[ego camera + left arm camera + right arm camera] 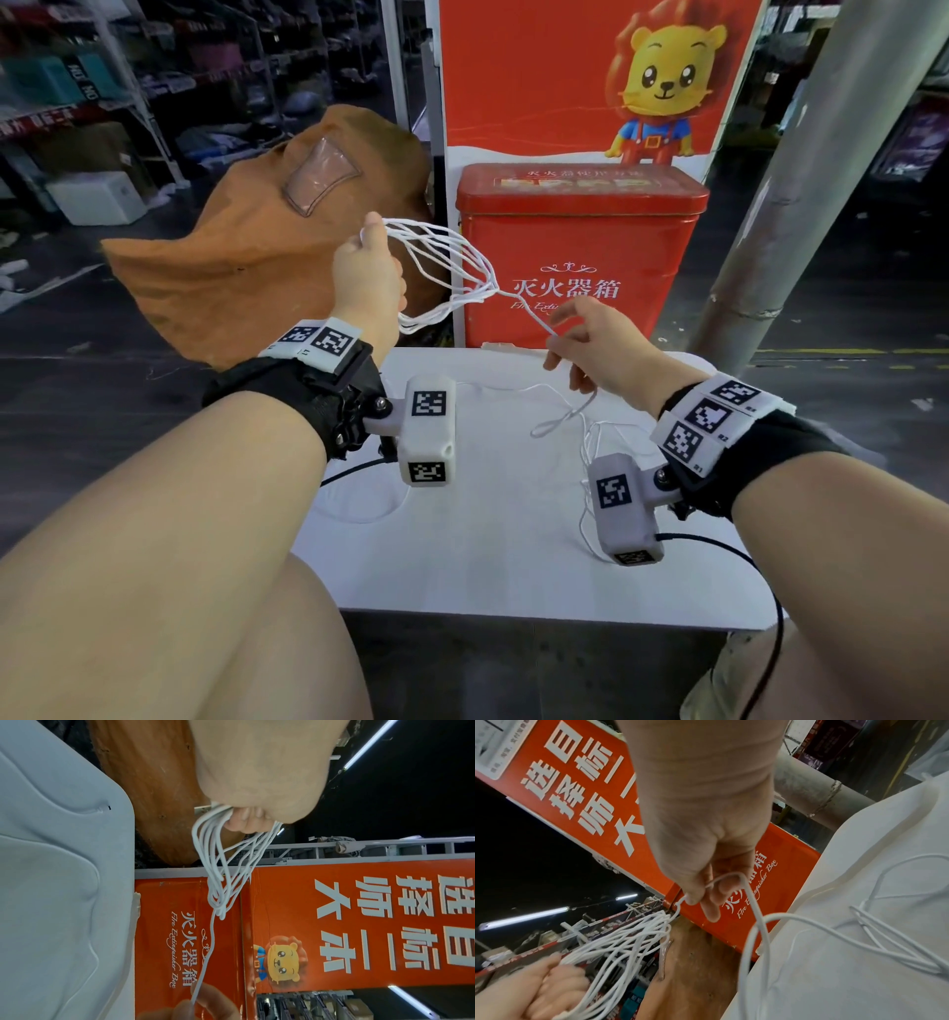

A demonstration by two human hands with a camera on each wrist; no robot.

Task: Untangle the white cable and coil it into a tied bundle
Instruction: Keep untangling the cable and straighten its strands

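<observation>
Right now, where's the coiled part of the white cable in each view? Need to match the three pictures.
Head: the coiled loops sit upper centre, held up by the left hand, in front of the red fire extinguisher box.
Left wrist: loops hang centre frame, just below the hand.
Right wrist: loops fan out lower left, running into the left hand.
Shared landmark: the red fire extinguisher box, visible in all three.

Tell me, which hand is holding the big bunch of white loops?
The left hand grips the looped white cable. The right hand only pinches one single strand leading away from the bunch.
</observation>
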